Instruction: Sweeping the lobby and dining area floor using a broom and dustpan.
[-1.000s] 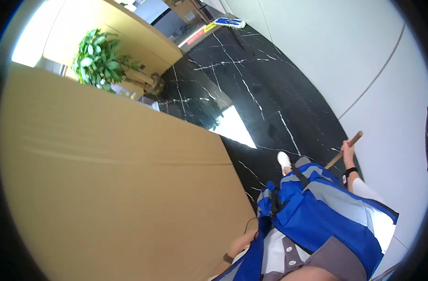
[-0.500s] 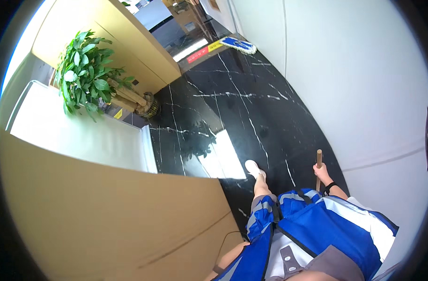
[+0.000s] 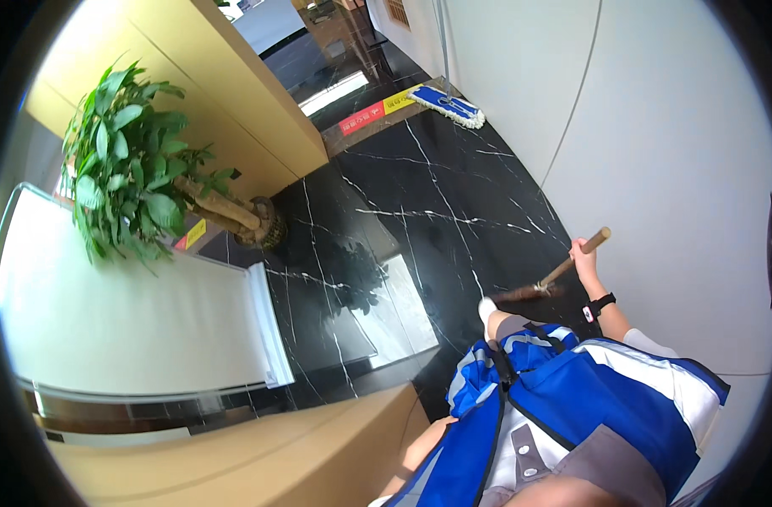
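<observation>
My right hand [image 3: 584,258] is closed around the wooden handle of a broom [image 3: 558,273], close to the handle's upper end. The broom slants down to the left, and its reddish-brown bristle head [image 3: 519,294] shows low near my white shoe [image 3: 486,309]. A dark-strapped watch [image 3: 600,308] sits on my right wrist. My left hand [image 3: 443,425] hangs low at my left side against the blue vest [image 3: 563,384]; its fingers are mostly hidden.
A blue flat mop [image 3: 449,106] with white fringe stands by the white wall [image 3: 656,152] near a red and yellow floor strip [image 3: 362,117]. Left are a potted plant [image 3: 263,230], a white panel [image 3: 141,313] and a tan partition [image 3: 259,448]. The black floor [image 3: 386,182] is glossy.
My right hand has swung the broom handle, so its top tilts right and the bristle head now shows. The surroundings have shifted in view, with the mop, plant and white panel nearer.
</observation>
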The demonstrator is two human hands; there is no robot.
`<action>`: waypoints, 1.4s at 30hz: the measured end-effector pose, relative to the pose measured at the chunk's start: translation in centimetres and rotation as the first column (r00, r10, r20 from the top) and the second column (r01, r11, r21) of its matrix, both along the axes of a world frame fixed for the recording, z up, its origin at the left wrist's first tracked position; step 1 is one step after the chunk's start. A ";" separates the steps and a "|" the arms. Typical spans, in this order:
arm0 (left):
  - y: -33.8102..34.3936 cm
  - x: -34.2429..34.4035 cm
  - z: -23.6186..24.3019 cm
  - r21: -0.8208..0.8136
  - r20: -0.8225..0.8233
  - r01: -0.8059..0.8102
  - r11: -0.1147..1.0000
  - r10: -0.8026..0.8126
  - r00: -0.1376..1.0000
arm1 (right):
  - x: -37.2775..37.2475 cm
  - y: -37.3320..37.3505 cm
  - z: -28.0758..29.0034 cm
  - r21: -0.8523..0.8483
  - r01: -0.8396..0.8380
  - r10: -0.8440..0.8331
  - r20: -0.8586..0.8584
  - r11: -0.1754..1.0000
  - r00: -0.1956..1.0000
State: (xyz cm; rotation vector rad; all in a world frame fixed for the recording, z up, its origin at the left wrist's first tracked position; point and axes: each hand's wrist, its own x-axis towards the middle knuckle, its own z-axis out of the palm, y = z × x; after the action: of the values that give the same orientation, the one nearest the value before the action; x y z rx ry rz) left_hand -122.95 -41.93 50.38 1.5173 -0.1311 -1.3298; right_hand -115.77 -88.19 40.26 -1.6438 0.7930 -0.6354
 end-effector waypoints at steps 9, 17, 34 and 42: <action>-3.8 23.0 0.2 0.060 -0.098 0.024 0.998 -0.018 0.995 | 23.0 -1.6 -3.1 -0.187 -0.109 0.104 -0.039 0.976 0.994; -3.2 44.4 4.7 0.099 -0.100 -0.005 0.995 0.015 0.995 | 43.5 4.1 -0.8 -0.108 -0.221 0.201 -0.168 0.969 0.965; -4.7 83.6 3.6 0.109 -0.237 0.165 0.980 -0.135 0.962 | 63.7 -4.2 -12.2 0.039 0.249 -0.226 -0.304 0.968 0.925; -12.6 98.1 4.2 0.336 -0.578 0.251 0.908 -0.012 0.816 | 73.6 -7.7 -11.6 0.052 0.092 -0.063 -0.408 0.994 0.911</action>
State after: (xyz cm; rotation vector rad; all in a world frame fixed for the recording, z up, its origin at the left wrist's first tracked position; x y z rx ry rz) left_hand -24.89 -54.56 54.59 1.3816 0.4511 -1.9634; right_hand -42.17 -95.85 28.65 -1.7088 1.1735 -0.3136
